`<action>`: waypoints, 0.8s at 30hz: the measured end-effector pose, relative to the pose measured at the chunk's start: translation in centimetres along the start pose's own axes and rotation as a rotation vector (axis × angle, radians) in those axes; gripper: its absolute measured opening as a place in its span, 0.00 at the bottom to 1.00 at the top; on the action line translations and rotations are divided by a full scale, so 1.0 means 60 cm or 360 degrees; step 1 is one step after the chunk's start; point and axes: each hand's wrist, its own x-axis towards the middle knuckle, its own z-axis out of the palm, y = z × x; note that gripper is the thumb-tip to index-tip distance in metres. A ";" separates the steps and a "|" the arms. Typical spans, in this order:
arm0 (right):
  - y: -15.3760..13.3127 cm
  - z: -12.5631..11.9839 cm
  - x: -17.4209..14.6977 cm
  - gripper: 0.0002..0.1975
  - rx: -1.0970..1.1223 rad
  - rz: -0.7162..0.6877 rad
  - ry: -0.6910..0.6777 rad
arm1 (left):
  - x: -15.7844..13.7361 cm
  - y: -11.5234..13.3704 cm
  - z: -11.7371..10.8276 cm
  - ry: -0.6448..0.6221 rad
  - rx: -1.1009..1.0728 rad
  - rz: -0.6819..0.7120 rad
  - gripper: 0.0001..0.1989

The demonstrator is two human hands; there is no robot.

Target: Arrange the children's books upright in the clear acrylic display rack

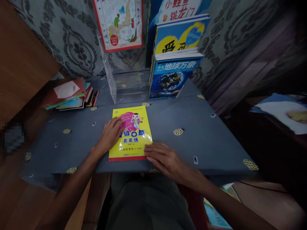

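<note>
A yellow workbook (136, 147) with a red bottom strip, a pink patch and a cartoon child on its cover lies closed near the table's front edge. Over its left side rests my left hand (109, 134), fingers stretched onto the cover and not wrapped round it. At the lower right corner, the fingertips of my right hand (165, 159) touch the workbook's edge, with the fingers laid out flat and close together. Both thumbs are hard to make out.
Behind the workbook stands a clear acrylic rack (114, 83), holding several upright books, a blue Earth book (172, 76) in front. A stack of books (69, 92) lies at the back left. The table (192, 150) wears a grey pineapple-print cloth. Papers (283, 111) lie off to the right.
</note>
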 end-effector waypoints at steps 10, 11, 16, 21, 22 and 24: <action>0.053 0.031 0.160 0.26 -0.0354 0.0294 -0.0326 | -0.002 -0.005 0.022 0.0096 0.0089 0.0008 0.17; 0.057 0.042 0.172 0.27 -0.0392 0.0289 -0.0351 | -0.002 -0.005 0.022 0.0101 0.0092 0.0013 0.17; 0.091 0.067 0.188 0.28 -0.0517 0.0371 -0.0375 | -0.003 -0.006 0.023 0.0109 0.0065 0.0009 0.18; 0.118 0.049 0.177 0.28 -0.0587 0.0576 -0.0313 | -0.004 -0.004 0.020 0.0082 0.0090 -0.0014 0.18; 0.119 0.047 0.174 0.28 -0.0608 0.0606 -0.0299 | -0.004 -0.004 0.020 0.0082 0.0092 -0.0014 0.18; 0.119 0.046 0.165 0.28 -0.0661 0.0648 -0.0276 | -0.005 -0.004 0.020 0.0089 0.0092 -0.0011 0.18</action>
